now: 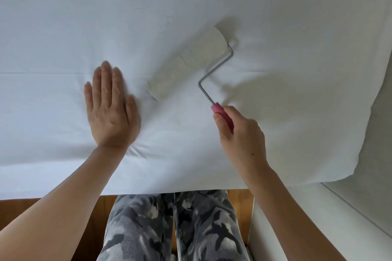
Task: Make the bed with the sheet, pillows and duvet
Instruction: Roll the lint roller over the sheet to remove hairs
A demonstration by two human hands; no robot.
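A white sheet (191, 2) covers the bed and fills most of the view, with a straight seam across its left part. My left hand (111, 108) lies flat on it, fingers straight, pressing the cloth down. My right hand (239, 135) grips the pink handle of a lint roller (188, 61). The roller's white drum rests on the sheet just right of my left hand, joined to the handle by a bent metal wire. A few thin hairs lie on the sheet beyond the drum. A white pillow or duvet edge (379, 125) bulges at the right.
The bed's near edge runs across the lower part of the view, with wooden floor (63, 207) below it. My legs in grey camouflage trousers (174, 229) stand against the bed. A white wall or panel (297, 218) rises at the lower right.
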